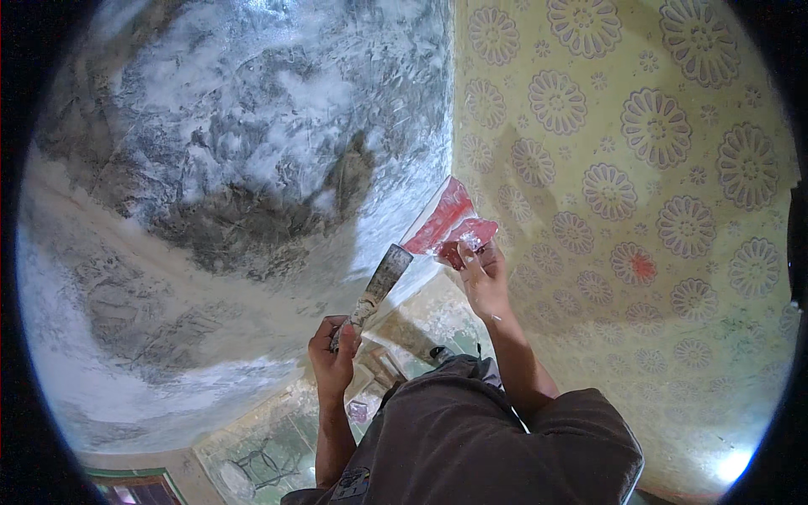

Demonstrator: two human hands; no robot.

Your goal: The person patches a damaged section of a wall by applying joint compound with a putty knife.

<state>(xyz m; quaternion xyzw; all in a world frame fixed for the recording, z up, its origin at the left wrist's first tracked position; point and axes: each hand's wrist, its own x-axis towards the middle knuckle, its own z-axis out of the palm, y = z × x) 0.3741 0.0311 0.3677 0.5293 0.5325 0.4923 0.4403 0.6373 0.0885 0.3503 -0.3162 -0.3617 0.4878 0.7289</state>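
My left hand [333, 358] is closed around the handle of a putty knife [390, 271], whose grey blade points up and to the right. In my right hand [483, 284] is a red plastering spreader [442, 220], gripped by its red handle and smeared with white plaster. The tip of the knife blade is close to the spreader's lower left corner; I cannot tell whether they touch. Both tools are held in front of the corner where two walls meet. Wet-looking white and grey plaster patches cover the left wall [244, 109].
The right wall [610, 192] is yellowish with round flower patterns and one red spot [642, 268]. Below lies a greenish tiled floor [278, 446] with white smears. A framed opening [135, 488] shows at the lower left, and a bright light [734, 465] at the lower right.
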